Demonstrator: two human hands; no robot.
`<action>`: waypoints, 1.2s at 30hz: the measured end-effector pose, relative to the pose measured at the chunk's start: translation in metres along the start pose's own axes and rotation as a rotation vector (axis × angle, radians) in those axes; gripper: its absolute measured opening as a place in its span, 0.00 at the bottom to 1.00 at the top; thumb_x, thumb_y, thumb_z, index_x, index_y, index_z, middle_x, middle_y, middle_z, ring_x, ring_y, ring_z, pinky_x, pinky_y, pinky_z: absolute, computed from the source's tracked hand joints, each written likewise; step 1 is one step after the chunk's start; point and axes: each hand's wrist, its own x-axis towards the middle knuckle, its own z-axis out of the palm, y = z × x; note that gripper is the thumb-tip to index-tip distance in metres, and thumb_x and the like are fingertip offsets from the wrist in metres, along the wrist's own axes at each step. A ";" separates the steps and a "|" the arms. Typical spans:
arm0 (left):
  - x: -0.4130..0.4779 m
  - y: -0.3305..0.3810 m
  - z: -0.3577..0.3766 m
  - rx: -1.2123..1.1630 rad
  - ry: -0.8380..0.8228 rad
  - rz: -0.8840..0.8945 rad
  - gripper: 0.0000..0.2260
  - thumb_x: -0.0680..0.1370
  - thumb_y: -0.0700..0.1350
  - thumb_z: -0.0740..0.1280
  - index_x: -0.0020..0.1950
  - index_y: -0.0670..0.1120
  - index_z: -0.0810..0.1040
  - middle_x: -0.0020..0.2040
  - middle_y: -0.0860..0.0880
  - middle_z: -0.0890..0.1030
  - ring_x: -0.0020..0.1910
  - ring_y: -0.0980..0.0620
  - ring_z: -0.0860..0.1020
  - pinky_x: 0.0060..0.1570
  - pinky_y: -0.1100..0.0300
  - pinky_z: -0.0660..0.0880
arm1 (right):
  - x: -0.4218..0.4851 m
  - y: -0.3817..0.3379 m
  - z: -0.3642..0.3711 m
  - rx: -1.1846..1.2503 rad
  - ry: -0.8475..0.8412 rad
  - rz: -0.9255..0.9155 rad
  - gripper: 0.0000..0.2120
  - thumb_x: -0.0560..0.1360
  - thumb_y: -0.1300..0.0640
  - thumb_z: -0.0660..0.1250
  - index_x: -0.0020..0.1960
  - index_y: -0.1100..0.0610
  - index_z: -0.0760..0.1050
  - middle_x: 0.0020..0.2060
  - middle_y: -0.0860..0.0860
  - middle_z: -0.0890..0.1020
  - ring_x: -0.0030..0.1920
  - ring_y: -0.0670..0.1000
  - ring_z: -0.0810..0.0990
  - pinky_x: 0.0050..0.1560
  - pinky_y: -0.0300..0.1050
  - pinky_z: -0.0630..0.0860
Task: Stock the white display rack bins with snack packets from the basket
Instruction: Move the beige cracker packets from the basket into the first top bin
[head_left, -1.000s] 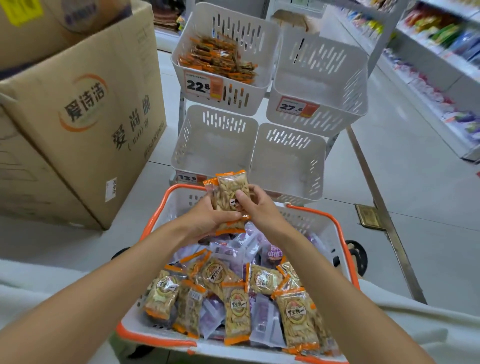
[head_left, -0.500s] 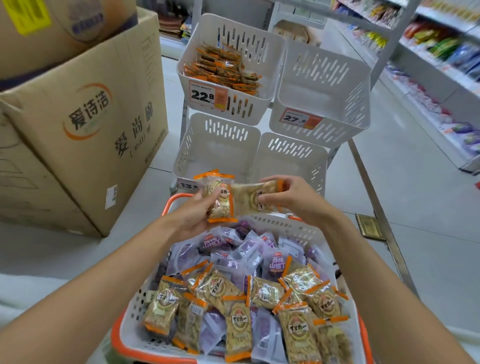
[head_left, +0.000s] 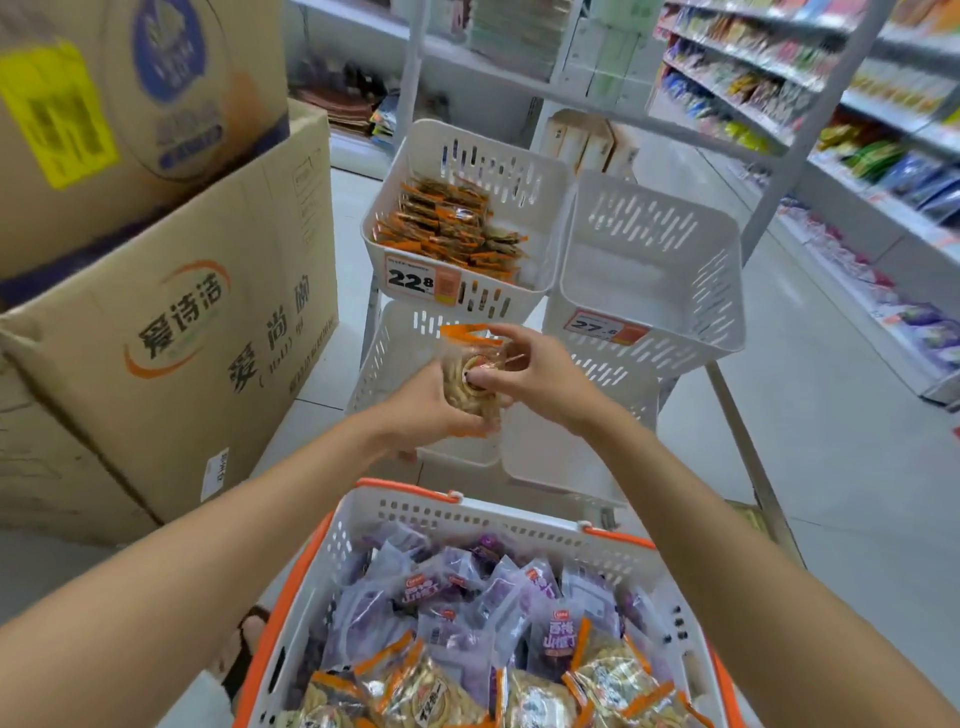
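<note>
My left hand (head_left: 421, 402) curls its fingers round a small stack of snack packets (head_left: 470, 379). My right hand (head_left: 543, 374) pinches the same stack from the other side. The stack hangs over the low left bin (head_left: 387, 364) of the white rack, beyond the basket (head_left: 467, 512). The packets look slippery to me. If I let go too soon, one may slide out and miss the bin. The big box (head_left: 182, 322) on the left says 爱诗洁. One price tag (head_left: 410, 280) says 22.8, and the right tag (head_left: 597, 327) looks like 27.6
</note>
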 end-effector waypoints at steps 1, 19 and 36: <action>0.011 0.004 -0.008 0.002 0.049 0.027 0.32 0.67 0.35 0.79 0.68 0.45 0.71 0.56 0.46 0.83 0.54 0.52 0.83 0.51 0.59 0.81 | 0.011 -0.006 -0.007 0.039 0.004 0.008 0.40 0.70 0.56 0.77 0.77 0.53 0.61 0.56 0.54 0.78 0.51 0.53 0.82 0.43 0.45 0.83; 0.242 0.041 -0.136 1.282 0.064 0.140 0.48 0.71 0.75 0.58 0.82 0.52 0.43 0.82 0.53 0.43 0.80 0.52 0.40 0.77 0.40 0.43 | 0.267 0.005 -0.111 -0.425 0.399 -0.129 0.12 0.71 0.64 0.73 0.51 0.59 0.74 0.47 0.53 0.77 0.48 0.55 0.76 0.46 0.44 0.69; 0.239 0.030 -0.134 1.265 0.051 0.044 0.52 0.63 0.78 0.50 0.81 0.53 0.40 0.81 0.53 0.38 0.79 0.53 0.38 0.78 0.44 0.40 | 0.290 0.027 -0.082 -0.388 0.031 0.122 0.29 0.77 0.45 0.69 0.72 0.55 0.64 0.68 0.54 0.71 0.61 0.52 0.73 0.57 0.44 0.70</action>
